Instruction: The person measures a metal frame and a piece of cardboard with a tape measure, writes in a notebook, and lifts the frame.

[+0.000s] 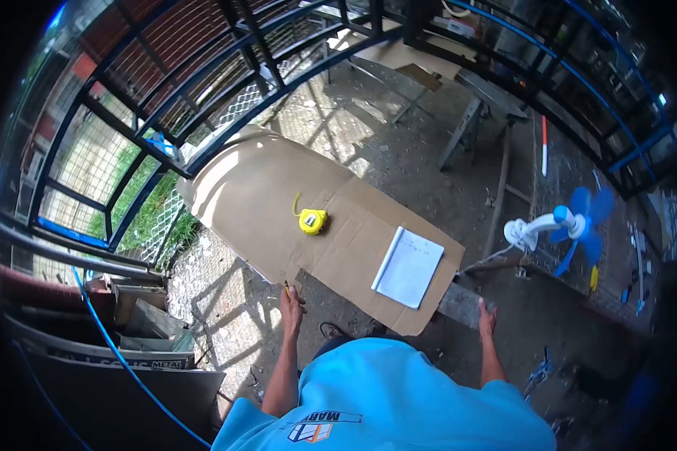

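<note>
— Blue shirt (384, 398) fills the near edge, and both bare arms reach out from it. What does each hand have?

— Left hand (290, 307) is pinched around a thin pencil (286, 286), right at the near left edge of the cardboard sheet (256, 195). Right hand (487, 316) is flat, fingers loosely spread, resting on a grey metal bar (459, 301) that pokes out from under the cardboard's near right corner; it grips nothing.

— And on the cardboard?

— White notepad (409, 267) lies toward the right, just beyond the hands. Yellow tape measure (312, 221) sits near the middle, farther off, well apart from the pad.

— Around that?

— Blue fan (572, 222) on a white stand is on the floor to the right. Blue metal frames (158, 113) stand far and left, with a blue hose (113, 346) running along the near left.
</note>
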The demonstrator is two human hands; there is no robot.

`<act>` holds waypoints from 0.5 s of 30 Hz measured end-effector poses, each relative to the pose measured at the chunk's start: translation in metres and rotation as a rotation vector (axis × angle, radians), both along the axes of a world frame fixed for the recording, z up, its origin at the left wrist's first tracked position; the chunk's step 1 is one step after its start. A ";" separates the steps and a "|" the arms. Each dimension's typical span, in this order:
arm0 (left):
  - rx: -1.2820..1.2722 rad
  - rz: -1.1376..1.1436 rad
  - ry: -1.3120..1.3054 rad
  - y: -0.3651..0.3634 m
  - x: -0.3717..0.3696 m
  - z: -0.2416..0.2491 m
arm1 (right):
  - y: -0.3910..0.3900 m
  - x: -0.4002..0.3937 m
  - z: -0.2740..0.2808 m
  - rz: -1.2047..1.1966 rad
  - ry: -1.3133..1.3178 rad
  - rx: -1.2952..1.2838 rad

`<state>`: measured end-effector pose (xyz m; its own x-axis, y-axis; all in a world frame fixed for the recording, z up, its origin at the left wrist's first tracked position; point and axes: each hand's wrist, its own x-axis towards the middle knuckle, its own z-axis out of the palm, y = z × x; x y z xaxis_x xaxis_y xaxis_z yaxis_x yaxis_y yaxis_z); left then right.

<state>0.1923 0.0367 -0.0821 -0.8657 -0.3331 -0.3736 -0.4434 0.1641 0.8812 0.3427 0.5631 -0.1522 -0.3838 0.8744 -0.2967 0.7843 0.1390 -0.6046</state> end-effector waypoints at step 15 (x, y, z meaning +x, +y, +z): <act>-0.242 -0.431 0.010 0.147 -0.117 0.002 | -0.016 -0.014 0.052 0.175 -0.140 0.375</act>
